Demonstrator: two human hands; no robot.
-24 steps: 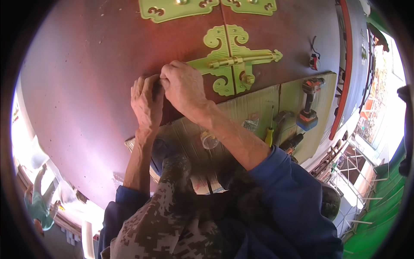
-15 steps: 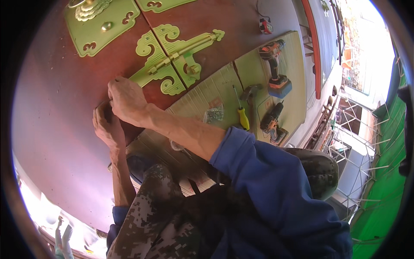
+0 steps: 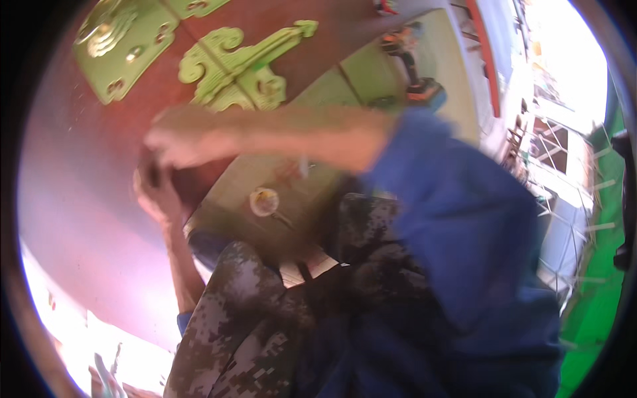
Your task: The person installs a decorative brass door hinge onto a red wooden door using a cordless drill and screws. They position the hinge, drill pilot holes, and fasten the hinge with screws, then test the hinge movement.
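Observation:
Both hands are blurred by motion, close together at the red-brown panel (image 3: 86, 159), left of a brass latch plate (image 3: 211, 69) with a sliding bolt. My right hand (image 3: 189, 138) is closed, its back toward me, and its forearm crosses over the latch's lower part. Just below it, my left hand (image 3: 158, 194) has its fingers curled up toward the right hand. Between the fingers is a dark patch; what they hold, if anything, cannot be made out. Farther up and left, a larger brass plate (image 3: 126, 53) with a knob is fixed to the panel.
A flattened cardboard sheet (image 3: 454, 66) lies to the right, bearing a cordless drill (image 3: 408, 63) with a blue-based battery. A small round dish (image 3: 264, 201) sits below my right forearm. My camouflage-clad knees (image 3: 245, 278) are close below. Green netting (image 3: 597, 305) hangs at the far right.
The view has shifted, so the brass plates sit farther left. My right elbow has swung up and outward, its forearm now nearly level, hiding the yellow screwdriver and second drill. The round dish is uncovered.

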